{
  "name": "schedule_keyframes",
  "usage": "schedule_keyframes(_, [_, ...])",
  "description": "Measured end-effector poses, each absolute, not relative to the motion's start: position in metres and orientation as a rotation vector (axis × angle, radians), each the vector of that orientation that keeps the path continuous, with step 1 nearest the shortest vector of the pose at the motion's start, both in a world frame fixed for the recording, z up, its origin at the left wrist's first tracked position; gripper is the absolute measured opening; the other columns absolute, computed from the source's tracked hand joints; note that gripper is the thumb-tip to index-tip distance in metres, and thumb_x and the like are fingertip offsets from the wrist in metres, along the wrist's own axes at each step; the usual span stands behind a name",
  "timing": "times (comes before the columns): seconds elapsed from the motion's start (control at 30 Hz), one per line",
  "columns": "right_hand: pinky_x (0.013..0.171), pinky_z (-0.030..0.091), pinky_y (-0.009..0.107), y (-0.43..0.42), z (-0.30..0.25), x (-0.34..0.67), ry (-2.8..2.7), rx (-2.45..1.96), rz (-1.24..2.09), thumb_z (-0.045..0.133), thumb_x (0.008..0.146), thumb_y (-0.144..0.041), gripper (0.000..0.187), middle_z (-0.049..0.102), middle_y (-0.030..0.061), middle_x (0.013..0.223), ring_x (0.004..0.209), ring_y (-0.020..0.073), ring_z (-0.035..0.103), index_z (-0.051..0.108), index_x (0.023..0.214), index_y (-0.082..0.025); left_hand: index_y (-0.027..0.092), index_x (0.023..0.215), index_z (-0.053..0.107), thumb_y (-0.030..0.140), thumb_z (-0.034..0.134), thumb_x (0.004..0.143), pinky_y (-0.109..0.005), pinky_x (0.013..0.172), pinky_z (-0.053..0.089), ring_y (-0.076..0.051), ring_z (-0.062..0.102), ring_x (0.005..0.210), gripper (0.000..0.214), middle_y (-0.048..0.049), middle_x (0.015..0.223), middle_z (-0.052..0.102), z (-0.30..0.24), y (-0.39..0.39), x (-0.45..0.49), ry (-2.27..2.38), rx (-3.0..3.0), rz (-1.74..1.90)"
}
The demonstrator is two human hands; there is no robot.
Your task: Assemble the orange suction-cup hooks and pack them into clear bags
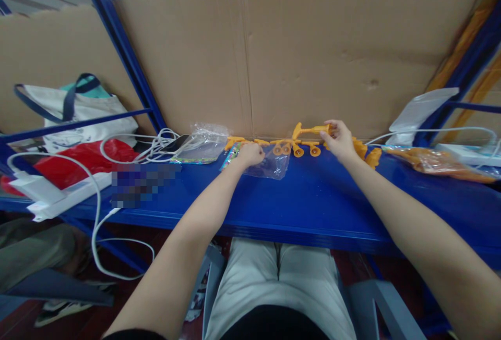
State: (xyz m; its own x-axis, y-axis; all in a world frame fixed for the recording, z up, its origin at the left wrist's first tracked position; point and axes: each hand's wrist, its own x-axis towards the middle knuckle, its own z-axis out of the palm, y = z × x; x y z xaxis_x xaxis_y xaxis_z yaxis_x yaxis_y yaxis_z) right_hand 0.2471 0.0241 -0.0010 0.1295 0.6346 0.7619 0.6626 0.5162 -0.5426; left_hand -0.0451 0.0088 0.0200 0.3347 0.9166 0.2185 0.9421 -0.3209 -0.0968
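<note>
My right hand (340,141) is closed round the wide end of an orange plastic piece (309,131) with a stem and a crossbar, raised a little above the blue shelf. My left hand (252,154) is closed at the colourful top of a clear plastic bag (270,167), which lies flat on the shelf; its fingertips are partly hidden. Behind the bag, similar orange pieces (314,150) with round cup ends lie in a row along the cardboard. More orange pieces (373,157) lie just right of my right hand.
Left of my hands are another clear bag (205,144), a phone (175,144), white cables (156,148), a red bag (92,157) and a white power strip (70,196). A filled bag of orange pieces (438,164) lies right. Cardboard (297,48) walls the back.
</note>
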Motion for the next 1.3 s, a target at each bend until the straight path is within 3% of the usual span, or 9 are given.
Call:
schedule_keyframes(0.17, [0.076,0.054,0.038,0.01,0.011,0.225,-1.593,-0.998,0.075,0.061,0.082,-0.037,0.036,0.064,0.0086,0.103,0.084,0.0207,0.065,0.057,0.114,-0.02,0.016,0.1,0.079,0.026,0.047,0.087,-0.03,0.094,0.048,-0.025,0.069,0.104,0.035,-0.0127,0.106,0.076,0.022,0.007,-0.046,-1.691,-2.388,-0.192])
schedule_keyframes(0.43, [0.074,0.055,0.034,-0.01,0.022,0.215,-1.818,-0.908,0.36,0.07,0.077,-0.039,0.032,0.065,0.0043,0.094,0.08,0.0172,0.064,0.062,0.103,-0.02,0.018,0.099,0.079,0.027,0.047,0.088,-0.029,0.092,0.049,-0.025,0.069,0.103,0.035,-0.0107,0.105,0.077,0.023,0.005,-0.045,-1.703,-2.383,-0.176])
schedule_keyframes(0.73, [0.054,0.041,0.026,-0.011,0.025,0.226,-1.84,-1.14,0.24,0.06,0.07,-0.022,0.025,0.055,-0.0019,0.067,0.057,0.0118,0.047,0.066,0.093,-0.017,0.018,0.103,0.079,0.024,0.049,0.086,-0.03,0.095,0.048,-0.025,0.069,0.107,0.035,-0.0115,0.108,0.076,0.018,0.011,-0.046,-1.697,-2.385,-0.217])
schedule_keyframes(0.93, [0.054,0.043,0.027,-0.009,0.02,0.22,-1.83,-1.161,0.257,0.059,0.066,-0.024,0.016,0.058,-0.0006,0.066,0.061,0.0138,0.051,0.063,0.081,-0.018,0.017,0.106,0.078,0.024,0.048,0.087,-0.031,0.097,0.047,-0.025,0.067,0.11,0.036,-0.0128,0.11,0.075,0.017,0.013,-0.047,-1.685,-2.402,-0.229])
schedule_keyframes(1.13, [0.055,0.046,0.026,-0.018,0.02,0.205,-1.724,-1.219,0.494,0.061,0.072,-0.014,0.007,0.058,-0.0018,0.064,0.054,0.0111,0.054,0.059,0.077,-0.017,0.016,0.104,0.079,0.025,0.049,0.088,-0.032,0.095,0.049,-0.025,0.069,0.105,0.035,-0.0132,0.106,0.076,0.017,0.011,-0.045,-1.687,-2.374,-0.251])
schedule_keyframes(1.3, [0.055,0.048,0.02,-0.026,0.022,0.192,-1.538,-1.244,0.718,0.063,0.076,-0.004,0.014,0.061,-0.002,0.064,0.05,0.0065,0.055,0.058,0.076,-0.017,0.014,0.101,0.078,0.029,0.047,0.09,-0.029,0.089,0.05,-0.025,0.07,0.101,0.036,-0.0141,0.103,0.076,0.02,0.007,-0.043,-1.712,-2.373,-0.205])
